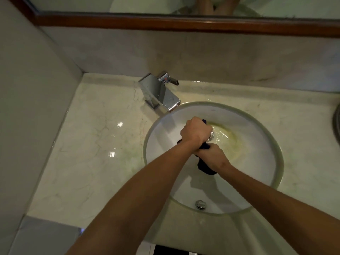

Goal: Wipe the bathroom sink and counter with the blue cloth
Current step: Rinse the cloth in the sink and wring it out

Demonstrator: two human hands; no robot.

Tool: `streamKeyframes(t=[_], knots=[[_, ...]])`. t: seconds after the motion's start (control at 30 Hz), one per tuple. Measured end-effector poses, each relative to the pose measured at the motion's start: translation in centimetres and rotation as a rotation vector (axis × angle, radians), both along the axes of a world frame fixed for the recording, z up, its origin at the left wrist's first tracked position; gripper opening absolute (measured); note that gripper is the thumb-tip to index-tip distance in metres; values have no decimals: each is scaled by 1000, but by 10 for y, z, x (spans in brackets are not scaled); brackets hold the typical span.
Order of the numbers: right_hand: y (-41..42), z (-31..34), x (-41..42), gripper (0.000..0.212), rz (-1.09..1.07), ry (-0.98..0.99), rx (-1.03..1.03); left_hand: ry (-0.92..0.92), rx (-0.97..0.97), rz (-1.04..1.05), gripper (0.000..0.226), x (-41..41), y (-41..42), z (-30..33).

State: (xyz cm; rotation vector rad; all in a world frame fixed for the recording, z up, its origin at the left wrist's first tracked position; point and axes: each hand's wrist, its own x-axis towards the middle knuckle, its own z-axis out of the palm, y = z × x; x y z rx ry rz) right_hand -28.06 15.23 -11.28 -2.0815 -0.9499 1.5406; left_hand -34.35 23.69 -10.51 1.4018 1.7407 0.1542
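Head view looks down on a pale marble counter (95,148) that wraps around a round white sink (257,162) set into it. A wood-framed mirror (184,23) runs along the wall above the backsplash. At the rear left rim of the sink stands a square chrome faucet (160,92) with its lever pointing right. Both forearms reach over the basin, crossing near the wrists. The left hand (196,132) has its fingers curled tight around the upper end of the blue cloth (206,167), and the right hand (211,156) grips the cloth just below it; the dark, bunched cloth hangs beneath the hands inside the sink. A yellowish wet stain surrounds the drain (211,137), partly hidden behind the left hand. A small chrome overflow (201,204) sits on the near wall.
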Motion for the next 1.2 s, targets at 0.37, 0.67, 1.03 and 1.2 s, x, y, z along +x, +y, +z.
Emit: streamKeyframes(t=[0.37, 0.67, 1.03, 1.2], knots=[[-16, 45, 24, 26, 19, 356, -336, -208, -99, 58, 32, 2, -10, 18], [-29, 15, 9, 25, 20, -81, -85, -398, -311, 368, 44, -5, -18, 8], [-36, 1, 3, 26, 60, -103, -49, -245, -161, 351, 27, -5, -22, -3], [-27, 17, 15, 32, -67, 275, -347, -289, -137, 302, 28, 1, -15, 9]])
